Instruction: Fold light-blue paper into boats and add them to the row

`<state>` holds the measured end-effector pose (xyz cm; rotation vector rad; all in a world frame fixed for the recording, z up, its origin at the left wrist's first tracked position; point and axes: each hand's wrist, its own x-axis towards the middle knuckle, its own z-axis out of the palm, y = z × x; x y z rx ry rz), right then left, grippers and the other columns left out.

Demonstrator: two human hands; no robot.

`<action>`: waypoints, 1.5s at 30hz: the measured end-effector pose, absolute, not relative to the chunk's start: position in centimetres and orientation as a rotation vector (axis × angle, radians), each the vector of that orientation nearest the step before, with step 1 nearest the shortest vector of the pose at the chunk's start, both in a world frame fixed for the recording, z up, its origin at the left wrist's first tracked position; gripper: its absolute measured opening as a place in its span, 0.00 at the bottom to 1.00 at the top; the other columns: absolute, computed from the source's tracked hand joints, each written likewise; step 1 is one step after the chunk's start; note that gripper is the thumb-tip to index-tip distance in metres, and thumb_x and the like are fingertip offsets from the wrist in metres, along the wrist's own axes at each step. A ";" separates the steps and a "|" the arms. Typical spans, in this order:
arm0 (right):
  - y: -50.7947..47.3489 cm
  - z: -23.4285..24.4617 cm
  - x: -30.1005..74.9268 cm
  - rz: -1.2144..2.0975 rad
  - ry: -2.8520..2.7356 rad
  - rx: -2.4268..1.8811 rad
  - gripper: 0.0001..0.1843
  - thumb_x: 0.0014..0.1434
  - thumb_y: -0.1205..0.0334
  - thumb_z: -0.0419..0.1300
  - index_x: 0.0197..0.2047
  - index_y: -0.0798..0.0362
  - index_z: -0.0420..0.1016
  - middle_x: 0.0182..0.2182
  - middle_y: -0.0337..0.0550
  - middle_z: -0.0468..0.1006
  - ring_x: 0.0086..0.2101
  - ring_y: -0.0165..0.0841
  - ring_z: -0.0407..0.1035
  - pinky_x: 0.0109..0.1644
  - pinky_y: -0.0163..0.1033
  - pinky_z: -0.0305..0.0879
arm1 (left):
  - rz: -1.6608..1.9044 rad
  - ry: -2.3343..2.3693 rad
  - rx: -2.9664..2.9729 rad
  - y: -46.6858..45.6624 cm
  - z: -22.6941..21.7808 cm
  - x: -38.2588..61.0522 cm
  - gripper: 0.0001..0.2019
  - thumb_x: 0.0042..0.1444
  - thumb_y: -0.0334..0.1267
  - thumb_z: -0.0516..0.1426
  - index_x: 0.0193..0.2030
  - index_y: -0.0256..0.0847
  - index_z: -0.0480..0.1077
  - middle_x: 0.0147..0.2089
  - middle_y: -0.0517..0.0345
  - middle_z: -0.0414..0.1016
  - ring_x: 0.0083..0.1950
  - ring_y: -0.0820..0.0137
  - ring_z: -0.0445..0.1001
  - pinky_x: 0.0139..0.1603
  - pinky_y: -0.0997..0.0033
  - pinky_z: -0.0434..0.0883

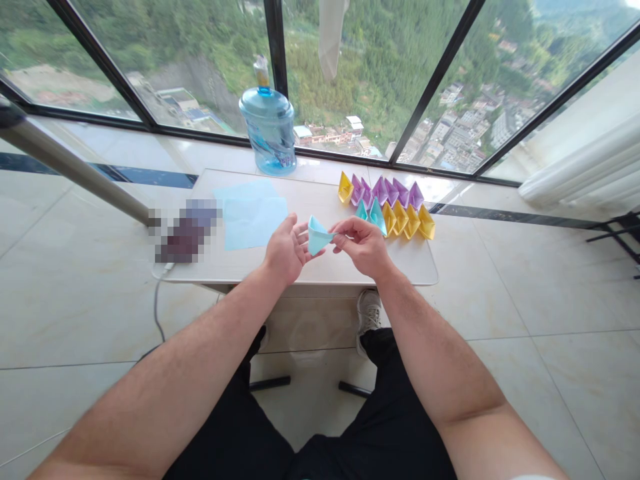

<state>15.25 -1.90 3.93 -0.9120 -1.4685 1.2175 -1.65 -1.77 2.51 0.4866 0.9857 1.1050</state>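
Note:
Above the front of the low table (320,265), a folded piece of light blue paper (318,236) is held up. My right hand (361,244) pinches its right-hand corner between thumb and fingers. Beside and partly behind the paper is my left hand (291,252), palm up, fingers stretched out and apart; whether they touch the paper cannot be made out. Flat light blue sheets (254,223) lie on the table beyond my left hand. Past my right hand stand rows of folded paper boats: purple ones (393,191), yellow ones (411,221) and turquoise ones (376,215).
A large blue water bottle (270,133) stands behind the table by the window. On the table's left lies a blurred-out object (185,233) with a grey cable (157,307). A slanting pole (95,173) crosses the left side. My shoe (369,313) is under the front edge.

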 end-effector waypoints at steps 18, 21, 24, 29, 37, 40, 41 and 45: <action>-1.7 4.8 15.7 1.225 -1.472 -0.968 0.18 0.49 0.45 0.71 0.29 0.49 0.73 0.24 0.34 0.74 0.24 0.28 0.68 0.30 0.38 0.71 | 1.014 0.804 0.415 -2.1 2.1 -1.4 0.14 0.54 0.30 0.54 0.42 0.30 0.79 0.42 0.42 0.83 0.42 0.59 0.82 0.47 0.58 0.80; -1.8 4.7 15.9 1.234 -1.450 -0.957 0.18 0.49 0.46 0.71 0.30 0.49 0.73 0.22 0.34 0.75 0.25 0.30 0.72 0.32 0.40 0.73 | 1.082 0.815 0.342 -1.7 2.3 -1.8 0.13 0.52 0.26 0.54 0.40 0.30 0.78 0.40 0.44 0.82 0.40 0.62 0.81 0.45 0.61 0.80; -1.6 4.4 16.1 1.261 -1.382 -0.975 0.20 0.49 0.45 0.72 0.31 0.49 0.71 0.23 0.35 0.76 0.28 0.33 0.76 0.35 0.41 0.76 | 1.206 0.820 0.285 -1.1 2.7 -2.7 0.12 0.50 0.23 0.54 0.40 0.31 0.76 0.36 0.50 0.80 0.36 0.67 0.79 0.41 0.67 0.80; -1.4 3.9 16.2 1.337 -1.270 -0.997 0.22 0.49 0.43 0.72 0.34 0.49 0.70 0.28 0.36 0.79 0.33 0.34 0.79 0.38 0.43 0.78 | 1.303 0.733 0.396 -0.9 3.2 -3.6 0.16 0.48 0.23 0.54 0.43 0.35 0.75 0.37 0.54 0.78 0.39 0.68 0.79 0.45 0.68 0.78; -0.7 3.2 17.0 1.468 -1.481 -1.015 0.11 0.49 0.59 0.66 0.38 0.50 0.81 0.36 0.39 0.82 0.40 0.34 0.75 0.46 0.40 0.71 | 1.222 0.717 0.630 -1.6 3.8 -3.6 0.08 0.49 0.32 0.65 0.37 0.40 0.75 0.34 0.57 0.77 0.31 0.73 0.73 0.30 0.74 0.70; -0.6 3.4 17.2 1.438 -1.468 -1.046 0.12 0.53 0.54 0.65 0.39 0.49 0.83 0.34 0.39 0.81 0.37 0.32 0.72 0.41 0.37 0.67 | 1.166 0.770 0.764 -1.7 3.8 -3.6 0.12 0.42 0.35 0.71 0.34 0.39 0.76 0.32 0.56 0.77 0.29 0.73 0.72 0.27 0.75 0.66; -0.6 3.5 17.2 1.428 -1.467 -1.066 0.13 0.54 0.51 0.65 0.37 0.50 0.82 0.32 0.38 0.80 0.35 0.31 0.71 0.39 0.36 0.66 | 1.142 0.786 0.806 -1.8 3.8 -3.6 0.13 0.41 0.36 0.72 0.34 0.38 0.77 0.32 0.56 0.77 0.29 0.74 0.71 0.26 0.74 0.65; -0.9 3.7 16.9 1.461 -1.489 -1.042 0.18 0.53 0.44 0.69 0.35 0.50 0.80 0.28 0.36 0.77 0.31 0.29 0.68 0.39 0.36 0.65 | 1.062 0.791 0.901 -2.2 3.7 -3.2 0.14 0.40 0.40 0.74 0.30 0.37 0.77 0.28 0.58 0.75 0.27 0.76 0.68 0.27 0.73 0.63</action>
